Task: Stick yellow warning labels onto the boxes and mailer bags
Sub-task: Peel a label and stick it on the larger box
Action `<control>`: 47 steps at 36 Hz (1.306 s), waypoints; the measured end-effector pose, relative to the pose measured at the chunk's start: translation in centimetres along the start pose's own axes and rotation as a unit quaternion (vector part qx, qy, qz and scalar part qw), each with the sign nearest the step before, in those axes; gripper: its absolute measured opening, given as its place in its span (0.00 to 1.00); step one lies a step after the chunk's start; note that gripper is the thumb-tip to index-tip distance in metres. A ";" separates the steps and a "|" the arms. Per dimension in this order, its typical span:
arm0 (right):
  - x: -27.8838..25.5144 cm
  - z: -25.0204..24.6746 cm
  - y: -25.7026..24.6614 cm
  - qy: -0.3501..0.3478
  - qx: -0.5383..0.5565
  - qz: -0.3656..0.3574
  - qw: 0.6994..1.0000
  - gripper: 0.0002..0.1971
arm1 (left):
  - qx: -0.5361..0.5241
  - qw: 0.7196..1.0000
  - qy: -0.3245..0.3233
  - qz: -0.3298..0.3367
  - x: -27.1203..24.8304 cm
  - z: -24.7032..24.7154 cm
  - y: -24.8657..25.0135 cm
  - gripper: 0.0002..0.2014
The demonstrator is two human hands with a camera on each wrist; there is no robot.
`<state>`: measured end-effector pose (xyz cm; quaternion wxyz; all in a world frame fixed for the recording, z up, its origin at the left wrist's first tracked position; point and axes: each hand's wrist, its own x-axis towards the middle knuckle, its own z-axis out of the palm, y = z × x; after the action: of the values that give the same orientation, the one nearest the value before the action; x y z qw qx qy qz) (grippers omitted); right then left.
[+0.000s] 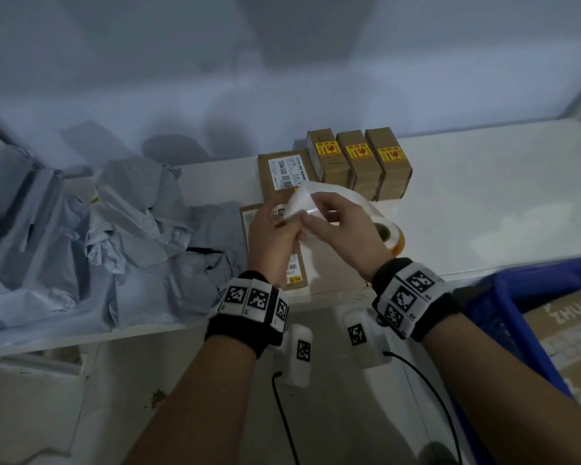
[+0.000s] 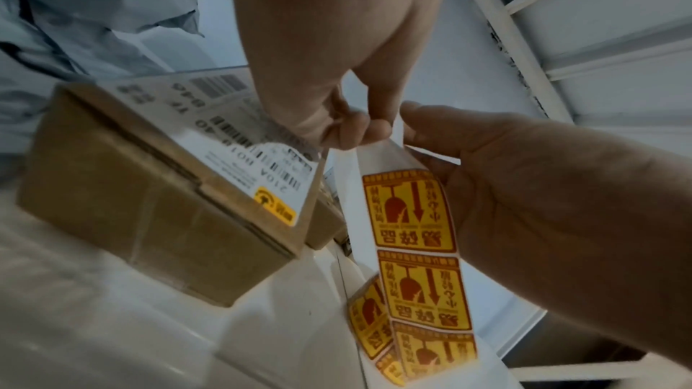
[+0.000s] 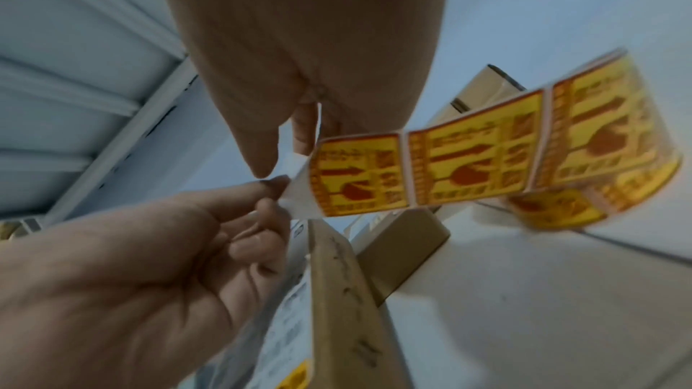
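Note:
My left hand [image 1: 280,224] and right hand [image 1: 320,209] both pinch the loose end of a white label strip [image 1: 302,202] above the table. The strip's underside carries yellow warning labels [image 2: 409,209], seen too as labels [image 3: 360,177] in the right wrist view. It runs back to the label roll [image 1: 390,237] lying on the table at my right. Under my hands lies a flat cardboard box [image 1: 297,272] with a shipping label. At the back stand three small boxes [image 1: 359,162], each bearing a yellow label. Grey mailer bags [image 1: 121,229] are heaped to the left.
A second flat box [image 1: 282,174] with a white shipping label lies behind my hands. A blue crate [image 1: 514,307] holding a cardboard carton stands at the right, below the table edge. The white table [image 1: 483,196] ends at a wall behind.

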<state>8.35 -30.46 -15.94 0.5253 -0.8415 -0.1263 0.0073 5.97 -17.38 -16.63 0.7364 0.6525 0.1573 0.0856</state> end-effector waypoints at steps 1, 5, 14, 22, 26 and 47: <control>-0.1 -0.1 0.1 -0.007 -0.011 -0.004 1.000 0.22 | -0.006 1.000 0.013 0.009 0.1 -0.1 0.0 0.20; -0.8 -1.0 0.6 -0.040 -0.054 0.012 0.998 0.13 | -0.061 0.996 0.061 0.010 0.4 0.2 0.1 0.13; -1.1 -2.2 0.9 -0.021 0.002 0.065 0.998 0.06 | -0.023 0.997 0.053 0.049 -0.1 2.3 -0.1 0.19; -1.2 -2.1 1.4 -0.032 0.011 0.050 0.998 0.15 | 0.095 0.991 -0.055 0.071 -0.4 2.4 -0.2 0.09; -1.1 -2.1 1.4 -0.021 0.011 0.031 0.999 0.15 | 0.137 0.986 -0.074 0.063 -0.3 2.4 -0.7 0.14; -0.9 -1.8 1.9 -0.023 0.038 0.013 0.999 0.20 | 0.156 0.984 -0.035 0.076 0.0 2.3 -1.0 0.08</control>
<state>8.18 -33.07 -16.92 0.5538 -0.8221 -0.1265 0.0383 6.67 -19.67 -17.35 0.6221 0.7719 0.0929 0.0930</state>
